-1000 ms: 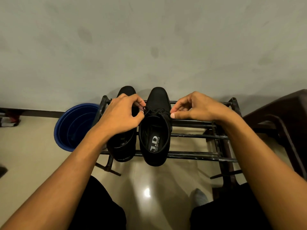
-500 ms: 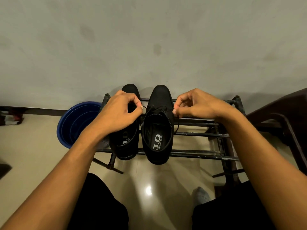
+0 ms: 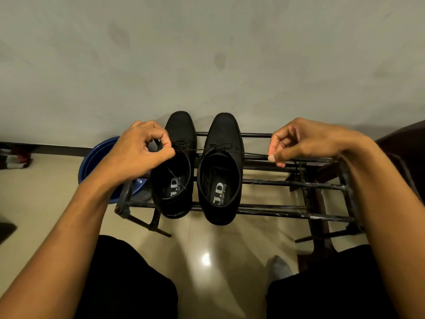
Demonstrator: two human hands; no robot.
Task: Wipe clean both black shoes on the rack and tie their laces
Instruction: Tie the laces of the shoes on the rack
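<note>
Black left shoe [image 3: 177, 134] and right shoe [image 3: 224, 134], side by side on metal rack [image 3: 287, 181], toes toward wall [image 3: 207, 54]. Taut lace [image 3: 250, 153] of right shoe runs sideways: grip of left hand [image 3: 138, 150] pinches one end, grip of right hand [image 3: 305, 141] the other. Blue basin [image 3: 92, 160] beside rack.

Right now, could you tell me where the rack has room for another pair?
The rack is bare from the right shoe to its right end frame, though the right hand holds a lace taut above the rear bars. Left end crowded: left shoe, left hand, blue tub.
</note>
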